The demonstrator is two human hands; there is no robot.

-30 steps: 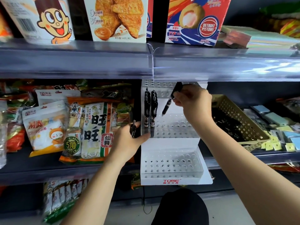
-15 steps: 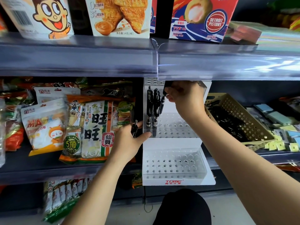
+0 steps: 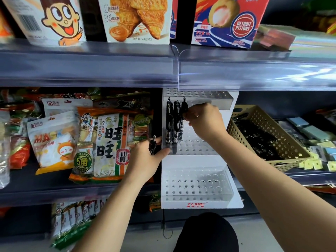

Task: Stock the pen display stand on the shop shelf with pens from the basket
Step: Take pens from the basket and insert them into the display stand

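Right grip (image 3: 205, 122) tight on third upright pen (image 3: 184, 106) in the stand (image 3: 196, 160); left grip (image 3: 145, 160) around spare pens (image 3: 152, 144).

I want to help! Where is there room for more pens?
On the stand, the whole lower tier is bare. The upper tier is free right of the three pens, below the right hand. Its left edge is crowded: pens and left hand.

shelf (image 3: 36, 180) with stand (image 3: 197, 204), basket (image 3: 278, 137), snack bags (image 3: 107, 142)
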